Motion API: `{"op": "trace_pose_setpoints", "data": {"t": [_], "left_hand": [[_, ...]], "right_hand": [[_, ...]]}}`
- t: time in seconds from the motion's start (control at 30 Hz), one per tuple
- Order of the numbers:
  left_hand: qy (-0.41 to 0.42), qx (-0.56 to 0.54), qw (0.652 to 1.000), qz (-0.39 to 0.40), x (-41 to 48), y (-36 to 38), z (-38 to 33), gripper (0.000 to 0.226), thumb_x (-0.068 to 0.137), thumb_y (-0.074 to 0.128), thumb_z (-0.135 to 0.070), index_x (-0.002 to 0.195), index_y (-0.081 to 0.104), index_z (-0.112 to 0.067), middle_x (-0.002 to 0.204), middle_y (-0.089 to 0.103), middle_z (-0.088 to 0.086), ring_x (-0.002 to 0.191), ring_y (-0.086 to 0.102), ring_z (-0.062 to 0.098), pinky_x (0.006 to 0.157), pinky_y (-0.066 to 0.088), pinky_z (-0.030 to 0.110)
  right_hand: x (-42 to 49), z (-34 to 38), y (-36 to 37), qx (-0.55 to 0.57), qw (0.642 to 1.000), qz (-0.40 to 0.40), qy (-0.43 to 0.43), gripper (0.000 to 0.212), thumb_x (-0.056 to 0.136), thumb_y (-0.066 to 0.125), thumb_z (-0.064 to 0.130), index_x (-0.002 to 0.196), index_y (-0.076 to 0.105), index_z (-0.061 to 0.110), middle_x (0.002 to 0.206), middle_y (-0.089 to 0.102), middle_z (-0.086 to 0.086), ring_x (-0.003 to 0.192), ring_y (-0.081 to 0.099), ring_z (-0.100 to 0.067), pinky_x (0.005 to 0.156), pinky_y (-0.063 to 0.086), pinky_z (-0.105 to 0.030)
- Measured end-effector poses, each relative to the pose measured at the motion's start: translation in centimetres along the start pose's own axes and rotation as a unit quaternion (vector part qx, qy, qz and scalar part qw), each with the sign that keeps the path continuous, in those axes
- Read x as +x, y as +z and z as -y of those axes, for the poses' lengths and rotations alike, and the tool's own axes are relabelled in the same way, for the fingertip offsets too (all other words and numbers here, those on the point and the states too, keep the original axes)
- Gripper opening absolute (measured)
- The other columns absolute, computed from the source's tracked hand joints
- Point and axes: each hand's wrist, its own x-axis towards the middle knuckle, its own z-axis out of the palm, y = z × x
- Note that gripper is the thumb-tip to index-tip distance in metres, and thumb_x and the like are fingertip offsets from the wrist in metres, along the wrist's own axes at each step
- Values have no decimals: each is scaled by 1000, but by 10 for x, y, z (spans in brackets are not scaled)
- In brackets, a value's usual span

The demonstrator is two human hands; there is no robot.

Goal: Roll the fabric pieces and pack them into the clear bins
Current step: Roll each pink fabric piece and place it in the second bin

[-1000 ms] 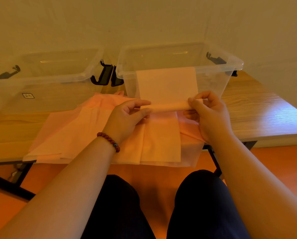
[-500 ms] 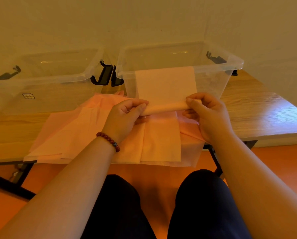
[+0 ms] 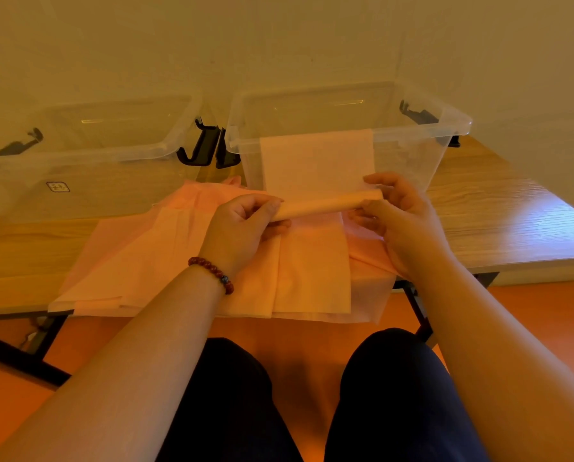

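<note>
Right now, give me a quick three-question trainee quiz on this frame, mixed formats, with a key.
1. True or false: both the left hand and the right hand grip the fabric roll.
2. The unrolled end of that fabric rests against: A) the left bin, B) the right bin, C) the floor.
3. What is worn on the left wrist?
Key: 1 true; 2 B; 3 a bead bracelet.
</note>
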Motion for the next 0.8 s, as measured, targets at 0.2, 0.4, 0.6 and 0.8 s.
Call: {"op": "trace_pose_setpoints", "data": {"t": [0.2, 0.4, 0.6, 0.8], "left_hand": [[-5, -32, 999, 15, -1, -1, -3, 8, 91, 61, -13, 93, 67, -17, 88, 69, -6, 75, 70, 5, 66, 55, 16], [0, -18, 999, 31, 0, -4, 0, 16, 86, 66, -10, 95, 66, -22, 101, 68, 5, 79, 70, 9, 72, 55, 19], [10, -13, 1000, 23, 0, -1, -2, 11, 90, 61, -11, 93, 66, -21, 91, 68, 3, 70, 69, 6, 64, 55, 16], [8, 3, 1000, 13, 1, -3, -1, 11, 91, 60, -16, 97, 67, -22, 90, 70, 0, 73, 70, 6, 62, 53, 15]], "right_hand": [[-1, 1, 1, -26, 999, -26, -1, 17, 91, 63, 11, 95, 68, 27, 91, 70, 6, 82, 69, -16, 81, 56, -32], [-1, 3, 2, -49, 998, -42, -14, 9, 94, 61, 20, 92, 66, 28, 75, 68, 10, 70, 65, -9, 72, 54, -26], [-2, 3, 4, -41, 998, -37, -4, 7, 95, 60, 25, 90, 64, 25, 73, 70, 8, 71, 68, -7, 70, 55, -27], [-4, 5, 1, 7, 1000, 17, -6, 24, 91, 61, 3, 104, 61, 23, 101, 69, -4, 87, 72, -18, 76, 55, -30]]}}
